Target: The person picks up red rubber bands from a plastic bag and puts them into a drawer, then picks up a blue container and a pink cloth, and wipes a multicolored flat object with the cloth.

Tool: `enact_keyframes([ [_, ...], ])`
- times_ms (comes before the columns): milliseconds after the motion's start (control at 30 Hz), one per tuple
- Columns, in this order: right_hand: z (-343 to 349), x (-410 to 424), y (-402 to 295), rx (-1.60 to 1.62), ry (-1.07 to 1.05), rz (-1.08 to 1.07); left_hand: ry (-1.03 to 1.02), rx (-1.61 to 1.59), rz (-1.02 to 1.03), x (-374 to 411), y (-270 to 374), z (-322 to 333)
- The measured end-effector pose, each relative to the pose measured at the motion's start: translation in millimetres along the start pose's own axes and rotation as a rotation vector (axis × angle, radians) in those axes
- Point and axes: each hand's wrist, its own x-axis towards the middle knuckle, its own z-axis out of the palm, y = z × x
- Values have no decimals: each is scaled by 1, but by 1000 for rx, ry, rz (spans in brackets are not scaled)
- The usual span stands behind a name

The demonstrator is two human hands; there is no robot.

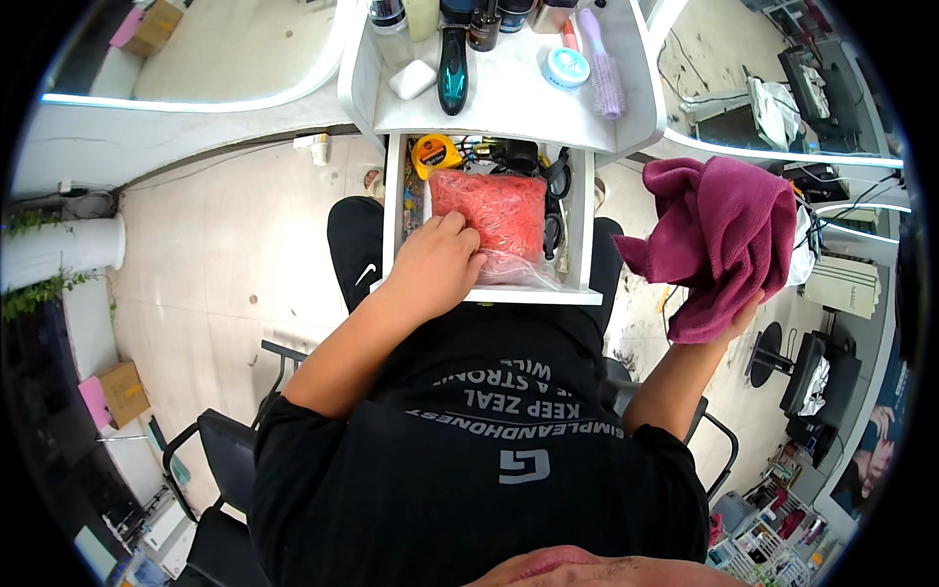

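An open white drawer (pixel 493 296) extends over my lap. In it lies a clear plastic bag (pixel 506 213) packed with red-orange bands that look like rubber bands. My left hand (pixel 439 257) is at the bag's near left side, fingers curled on the plastic and thumb beside them. Held up to the right of the drawer is a crumpled magenta towel (pixel 722 235), in the grip of my right hand (pixel 747 317), whose fingers are mostly hidden by the cloth. A yellow tape measure (pixel 434 155) and black-handled scissors (pixel 559 180) lie behind and beside the bag.
Above the drawer, a white shelf (pixel 513 106) carries a hair clipper (pixel 453 73), a white block (pixel 412 79), a round jar (pixel 566 68), a purple hairbrush (pixel 605 81) and several bottles. Mirrors (pixel 220 51) flank it. A black chair (pixel 224 455) stands at the lower left.
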Motion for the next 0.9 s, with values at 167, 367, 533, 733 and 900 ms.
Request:
enact_keyframes([
  [167, -12, -1, -1, 42, 26, 8, 202, 23, -151, -6, -14, -24],
  [367, -18, -4, 0, 69, 55, 37, -407, 382, 325, 16, -70, -32],
  [533, -35, -5, 9, 103, -21, 7, -637, 621, 455, 34, -60, -28],
  [733, -68, -9, 19, 278, -36, 97, -527, 594, 558, 28, -67, -25],
  [900, -72, -10, 22, 252, -18, 90, -692, 656, 471, 34, -65, -19],
])
